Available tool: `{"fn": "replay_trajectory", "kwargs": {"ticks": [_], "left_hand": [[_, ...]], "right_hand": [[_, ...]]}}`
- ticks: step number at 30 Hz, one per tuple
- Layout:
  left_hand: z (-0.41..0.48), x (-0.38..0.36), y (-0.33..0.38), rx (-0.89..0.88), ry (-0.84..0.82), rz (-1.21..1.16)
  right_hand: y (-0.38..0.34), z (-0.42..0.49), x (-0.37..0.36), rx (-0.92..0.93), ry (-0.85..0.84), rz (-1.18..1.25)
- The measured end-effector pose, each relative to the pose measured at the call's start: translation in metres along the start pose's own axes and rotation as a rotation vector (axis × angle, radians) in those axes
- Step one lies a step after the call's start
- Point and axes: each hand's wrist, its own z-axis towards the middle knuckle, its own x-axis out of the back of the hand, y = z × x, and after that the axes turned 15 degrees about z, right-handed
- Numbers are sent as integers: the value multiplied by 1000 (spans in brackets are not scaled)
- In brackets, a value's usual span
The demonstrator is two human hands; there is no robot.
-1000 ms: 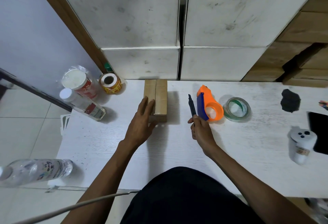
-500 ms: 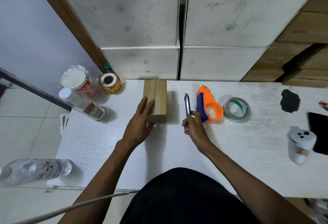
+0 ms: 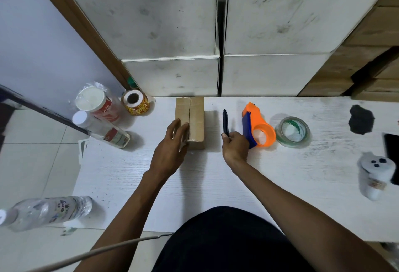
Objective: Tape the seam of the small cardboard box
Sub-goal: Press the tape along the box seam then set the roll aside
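White, wood-grained surface (image 3: 302, 185) carries a small brown cardboard box (image 3: 190, 120) standing near its far edge, its top seam running away from the person and apparently not yet taped. Left hand (image 3: 170, 153) lies flat on the box's near left corner with fingers loosely spread, while just right of the box the right hand (image 3: 235, 147) pinches a slim black pen-like tool (image 3: 225, 121). Farther right of the box lie an orange-and-blue tape dispenser (image 3: 255, 126) and a clear tape roll (image 3: 293, 131); taping well probably means keeping the box pinned and laying tape centred along the seam.

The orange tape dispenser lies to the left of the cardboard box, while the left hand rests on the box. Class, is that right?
Not quite. The head view shows the orange tape dispenser to the right of the cardboard box. The left hand does rest on the box.
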Motion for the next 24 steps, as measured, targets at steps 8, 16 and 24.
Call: {"fn": "replay_trajectory", "kwargs": {"ticks": [8,16,24], "left_hand": [[2,-1,-3,-24,6,-11],[2,-9,-6,-7,19,-41],[2,-7,-4,-5,22,-56]], "right_hand": [[-6,10,-2,46,-71,-320],[-7,25,-4,88,-105,-446],[-5,28,-8,134,-119,-461]]}}
